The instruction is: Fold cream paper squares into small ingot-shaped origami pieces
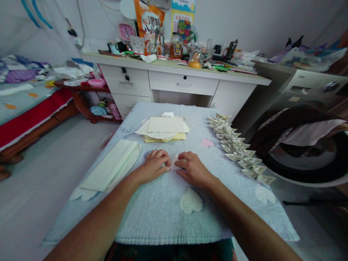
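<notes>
Both hands meet over a small piece of white paper [174, 162] near the middle of the cloth-covered table [157, 217]. My left hand [155, 165] has its fingers curled at the paper's left edge. My right hand [194, 167] pinches the paper from the right, thumb below and fingers above. Much of the paper is hidden by the fingers. Just beyond the hands lies a stack of white and yellow paper sheets [165, 125]. Left of my left hand is a pale folded stack [111, 168], paper or cloth. Rows of small folded paper boats [233, 141] line the table's right side.
Behind the table stands a white desk [185, 81] crowded with jars, a pink clock [126, 32] and an orange bag [149, 25]. A front-loading washing machine [307, 87] with its door open is at the right. A bed [24, 98] is at the left.
</notes>
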The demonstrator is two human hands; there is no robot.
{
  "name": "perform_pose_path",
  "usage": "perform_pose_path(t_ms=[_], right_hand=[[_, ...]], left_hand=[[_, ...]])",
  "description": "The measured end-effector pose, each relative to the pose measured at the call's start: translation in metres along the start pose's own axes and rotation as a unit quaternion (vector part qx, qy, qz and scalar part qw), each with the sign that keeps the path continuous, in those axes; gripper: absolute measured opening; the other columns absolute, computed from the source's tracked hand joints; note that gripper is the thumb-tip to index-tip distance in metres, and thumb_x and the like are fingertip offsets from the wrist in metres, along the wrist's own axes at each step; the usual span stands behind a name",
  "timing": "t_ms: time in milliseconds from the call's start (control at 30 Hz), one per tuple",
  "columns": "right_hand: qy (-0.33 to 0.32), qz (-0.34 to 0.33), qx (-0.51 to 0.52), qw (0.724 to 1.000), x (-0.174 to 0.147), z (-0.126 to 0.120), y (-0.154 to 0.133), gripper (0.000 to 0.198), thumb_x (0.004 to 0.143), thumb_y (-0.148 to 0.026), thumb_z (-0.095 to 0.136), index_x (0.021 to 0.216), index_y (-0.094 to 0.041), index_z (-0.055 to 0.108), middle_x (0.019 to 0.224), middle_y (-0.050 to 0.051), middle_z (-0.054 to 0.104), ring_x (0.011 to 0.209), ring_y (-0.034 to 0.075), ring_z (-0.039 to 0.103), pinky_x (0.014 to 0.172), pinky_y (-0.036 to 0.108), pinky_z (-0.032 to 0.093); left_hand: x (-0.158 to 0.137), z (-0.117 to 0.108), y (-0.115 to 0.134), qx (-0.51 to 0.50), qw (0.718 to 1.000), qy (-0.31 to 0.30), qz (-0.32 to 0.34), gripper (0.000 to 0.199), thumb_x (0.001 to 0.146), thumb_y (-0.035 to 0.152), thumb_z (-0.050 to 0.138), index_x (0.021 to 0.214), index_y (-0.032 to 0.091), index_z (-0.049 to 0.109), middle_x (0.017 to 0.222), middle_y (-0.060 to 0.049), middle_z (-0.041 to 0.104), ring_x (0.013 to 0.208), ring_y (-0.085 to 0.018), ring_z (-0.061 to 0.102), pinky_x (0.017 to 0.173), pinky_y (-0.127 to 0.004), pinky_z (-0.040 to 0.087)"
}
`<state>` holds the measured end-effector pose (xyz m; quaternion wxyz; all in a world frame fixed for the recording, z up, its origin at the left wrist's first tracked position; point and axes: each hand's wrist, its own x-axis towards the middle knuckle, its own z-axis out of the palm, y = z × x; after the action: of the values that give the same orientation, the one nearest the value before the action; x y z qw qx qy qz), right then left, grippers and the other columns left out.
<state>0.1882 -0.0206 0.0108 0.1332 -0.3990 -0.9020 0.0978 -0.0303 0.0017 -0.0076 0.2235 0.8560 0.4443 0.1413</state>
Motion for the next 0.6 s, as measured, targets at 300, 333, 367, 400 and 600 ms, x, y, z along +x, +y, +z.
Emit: perform_pose_path(t_ms=[300, 333, 367, 400, 600], right_hand=[[0.037, -0.002, 0.024, 0.999, -0.005, 0.018, 0.01, 0.024, 0.089, -0.026, 0.059, 0.111, -0.023, 0.067, 0.107, 0.008, 0.058, 0.099, 0.021, 0.048, 0.088, 0.037, 0.037], [0.04, -0.002, 0.025, 0.999, -0.005, 0.019, 0.011, 0.024, 0.088, -0.026, 0.059, 0.111, -0.023, 0.067, 0.107, 0.008, 0.058, 0.099, 0.021, 0.049, 0.087, 0.037, 0.037], [0.042, -0.002, 0.026, 0.999, -0.005, 0.02, 0.012, 0.024, 0.088, -0.025, 0.059, 0.111, -0.023, 0.067, 0.107, 0.008, 0.059, 0.098, 0.021, 0.049, 0.087, 0.037, 0.037], [0.044, -0.002, 0.027, 0.999, -0.004, 0.02, 0.013, 0.024, 0.088, -0.024, 0.06, 0.111, -0.023, 0.066, 0.106, 0.008, 0.059, 0.098, 0.021, 0.05, 0.087, 0.037, 0.038], [0.066, -0.012, 0.042, 0.997, -0.003, 0.023, 0.019, 0.021, 0.089, -0.023, 0.058, 0.108, -0.019, 0.067, 0.105, 0.01, 0.063, 0.097, 0.02, 0.055, 0.086, 0.036, 0.041]], left_hand=[[-0.002, -0.001, -0.001, 0.011, 0.999, -0.017, -0.038, 0.005, 0.078, 0.026, 0.057, 0.082, 0.024, 0.058, 0.109, -0.001, 0.05, 0.105, -0.023, 0.041, 0.092, -0.038, 0.034], [-0.003, -0.003, -0.001, 0.015, 0.998, -0.024, -0.047, 0.004, 0.078, 0.026, 0.056, 0.082, 0.024, 0.058, 0.108, -0.001, 0.049, 0.105, -0.023, 0.042, 0.091, -0.039, 0.034], [-0.003, -0.005, -0.001, 0.018, 0.998, -0.029, -0.055, 0.005, 0.078, 0.026, 0.055, 0.081, 0.024, 0.058, 0.108, -0.001, 0.049, 0.104, -0.023, 0.042, 0.091, -0.039, 0.034], [-0.004, -0.007, 0.0, 0.02, 0.997, -0.032, -0.06, 0.005, 0.079, 0.025, 0.054, 0.081, 0.024, 0.058, 0.107, -0.001, 0.05, 0.104, -0.023, 0.042, 0.091, -0.039, 0.034], [-0.004, -0.012, -0.003, 0.024, 0.998, -0.013, -0.059, 0.009, 0.081, 0.022, 0.046, 0.079, 0.022, 0.055, 0.1, -0.003, 0.052, 0.099, -0.023, 0.043, 0.087, -0.037, 0.037]])
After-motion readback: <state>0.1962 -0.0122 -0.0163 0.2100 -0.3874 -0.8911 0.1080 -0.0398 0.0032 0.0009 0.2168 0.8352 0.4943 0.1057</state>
